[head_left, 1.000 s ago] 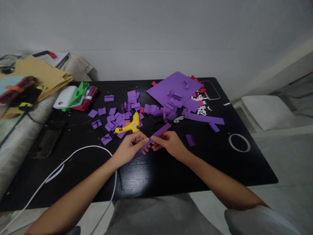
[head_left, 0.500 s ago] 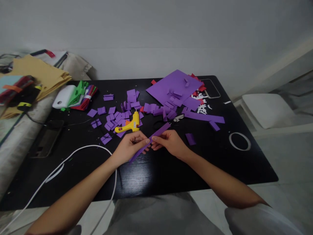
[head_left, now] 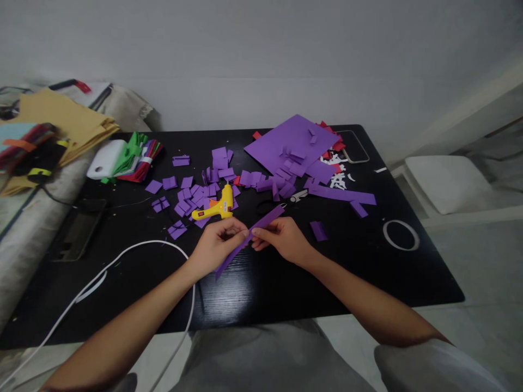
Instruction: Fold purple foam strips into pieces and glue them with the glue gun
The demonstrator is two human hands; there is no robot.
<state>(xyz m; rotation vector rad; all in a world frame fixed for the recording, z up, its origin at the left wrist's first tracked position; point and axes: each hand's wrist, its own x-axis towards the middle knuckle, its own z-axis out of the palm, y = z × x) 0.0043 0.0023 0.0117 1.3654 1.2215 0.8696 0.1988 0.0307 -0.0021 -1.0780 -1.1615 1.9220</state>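
Note:
A long purple paper strip (head_left: 266,218) slants between my hands above the black table. My left hand (head_left: 220,239) pinches it near the middle, thumb on top, with the strip's lower end sticking out below. Close beside it, my right hand (head_left: 281,238) grips the strip between thumb and fingers. Just beyond my left hand lies a yellow glue gun (head_left: 220,206). Scissors or pliers (head_left: 298,196) with a pale part rest behind my right hand, partly hidden. Many small folded purple pieces (head_left: 190,200) are scattered around the glue gun.
A purple sheet (head_left: 281,142) lies at the back right, over red scraps (head_left: 339,145) and near white scraps (head_left: 338,177). A tape ring (head_left: 401,235) is at the right. A white cable (head_left: 134,244) loops across the left side. Bundled coloured strips (head_left: 134,158) sit at the back left.
The strip's lower end has turned slightly, showing a little more of its face below my left hand. Both hands stay in nearly the same place.

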